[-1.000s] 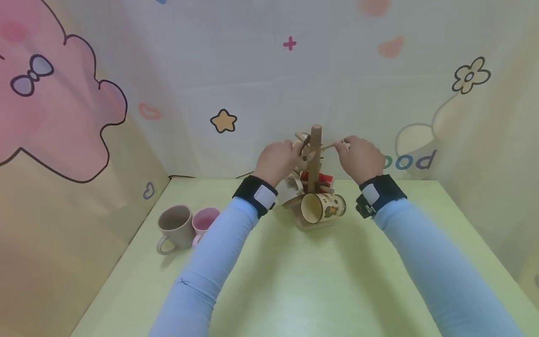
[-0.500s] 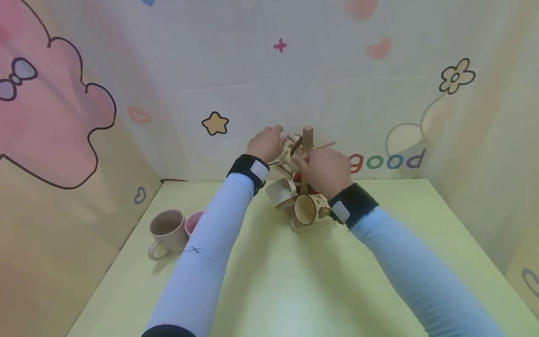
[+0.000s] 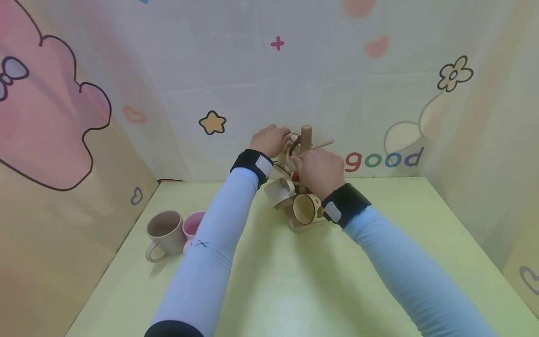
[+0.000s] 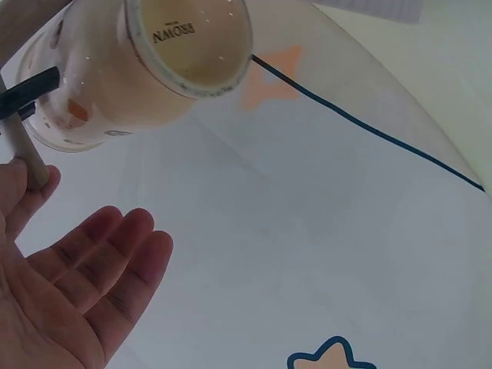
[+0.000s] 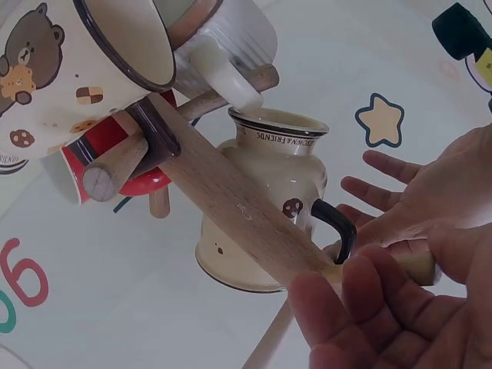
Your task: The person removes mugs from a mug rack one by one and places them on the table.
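A wooden mug tree stands toward the back, several mugs hanging from its pegs. My left hand is at its upper left. In the left wrist view, thumb and index finger pinch the end of a peg, the other fingers extended. This peg runs through the dark handle of a cream mug. My right hand is in front of the post, thumb and fingers around a front peg. Below hang a white mug and a cream bear mug. A red mug is mostly hidden.
On the left of the pale green table stand a grey-beige mug and a pink mug, the latter partly behind my left sleeve. A bare peg sticks out to the right. A printed cloth hangs behind.
My right hand has left the right peg for the front one. The left hand moved off the front of the post to the upper left, then inward onto the peg there.
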Tool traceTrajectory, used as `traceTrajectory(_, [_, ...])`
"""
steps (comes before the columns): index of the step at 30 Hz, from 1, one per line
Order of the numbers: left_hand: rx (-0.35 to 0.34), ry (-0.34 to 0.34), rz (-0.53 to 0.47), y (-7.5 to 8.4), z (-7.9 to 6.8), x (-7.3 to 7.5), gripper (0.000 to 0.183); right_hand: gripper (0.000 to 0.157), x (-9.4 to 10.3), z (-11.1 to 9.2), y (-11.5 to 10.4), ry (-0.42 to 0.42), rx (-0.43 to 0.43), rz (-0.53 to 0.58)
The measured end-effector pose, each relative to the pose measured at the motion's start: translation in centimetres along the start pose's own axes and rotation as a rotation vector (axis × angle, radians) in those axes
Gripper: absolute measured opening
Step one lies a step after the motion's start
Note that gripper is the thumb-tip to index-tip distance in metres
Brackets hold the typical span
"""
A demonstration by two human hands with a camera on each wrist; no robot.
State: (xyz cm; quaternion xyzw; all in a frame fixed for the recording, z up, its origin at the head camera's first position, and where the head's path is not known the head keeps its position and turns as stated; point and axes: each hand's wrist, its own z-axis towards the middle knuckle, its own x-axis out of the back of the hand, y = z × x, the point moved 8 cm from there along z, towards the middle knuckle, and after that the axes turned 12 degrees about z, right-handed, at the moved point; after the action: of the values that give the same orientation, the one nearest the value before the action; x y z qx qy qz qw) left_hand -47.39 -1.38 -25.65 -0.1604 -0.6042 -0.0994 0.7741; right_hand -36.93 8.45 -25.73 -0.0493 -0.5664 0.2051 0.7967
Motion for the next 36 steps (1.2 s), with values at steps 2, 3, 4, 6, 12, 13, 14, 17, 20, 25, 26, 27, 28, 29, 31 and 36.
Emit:
traceTrajectory(2, [-0.001, 0.008, -0.008, 0.0, 0.0, 0.1, 0.034, 0.048, -0.1, 0.1, 0.0, -0.003, 0.0, 0.005])
traceTrajectory(3, [-0.001, 0.009, -0.018, -0.1, 0.0, 0.2, 0.033, 0.048, -0.1, 0.1, 0.1, -0.009, -0.002, 0.009])
traceTrajectory(4, [-0.001, 0.007, -0.027, -0.1, 0.0, 0.2, 0.033, 0.047, -0.2, 0.1, 0.1, -0.015, -0.004, 0.01])
traceTrajectory(6, [-0.003, 0.006, -0.041, -0.1, -0.1, 0.2, 0.033, 0.047, -0.3, 0.1, 0.1, -0.029, -0.008, 0.016])
traceTrajectory(12, [0.015, 0.014, -0.061, -0.6, -0.3, 0.2, 0.036, 0.046, -0.4, 0.2, 0.3, -0.073, -0.034, 0.032])
traceTrajectory(13, [0.019, 0.017, -0.067, -0.7, -0.3, 0.2, 0.036, 0.046, -0.4, 0.3, 0.4, -0.085, -0.046, 0.041])
traceTrajectory(14, [0.022, 0.02, -0.07, -0.7, -0.4, 0.2, 0.036, 0.046, -0.5, 0.3, 0.5, -0.096, -0.059, 0.044])
traceTrajectory(17, [0.031, 0.029, -0.07, -0.9, -0.6, 0.2, 0.034, 0.044, -0.6, 0.3, 0.9, -0.122, -0.08, 0.056])
traceTrajectory(20, [0.047, 0.039, -0.063, -1.0, -1.1, 0.3, 0.034, 0.036, -0.7, 0.3, 1.0, -0.147, -0.048, 0.025])
traceTrajectory(25, [0.071, 0.045, -0.038, -1.0, -1.7, 0.5, 0.035, 0.026, -0.7, 0.2, 1.3, -0.179, 0.014, -0.028])
traceTrajectory(26, [0.071, 0.048, -0.033, -1.0, -1.8, 0.6, 0.035, 0.027, -0.7, 0.2, 1.5, -0.178, 0.005, -0.008])
traceTrajectory(27, [0.07, 0.052, -0.029, -1.0, -1.9, 0.6, 0.034, 0.033, -0.6, 0.2, 1.8, -0.169, -0.017, 0.026])
traceTrajectory(28, [0.069, 0.055, -0.024, -1.0, -2.0, 0.7, 0.034, 0.035, -0.5, 0.2, 2.0, -0.164, -0.024, 0.046])
traceTrajectory(29, [0.069, 0.06, -0.019, -1.0, -2.1, 0.7, 0.034, 0.036, -0.4, 0.2, 2.2, -0.158, -0.037, 0.077])
traceTrajectory(31, [0.07, 0.069, -0.007, -0.9, -2.4, 0.9, 0.034, 0.043, -0.3, 0.3, 2.6, -0.141, -0.057, 0.12])
traceTrajectory(36, [0.084, 0.081, 0.007, -0.6, -3.0, 1.3, 0.032, 0.048, 0.0, 0.5, 3.7, -0.111, -0.086, 0.125])
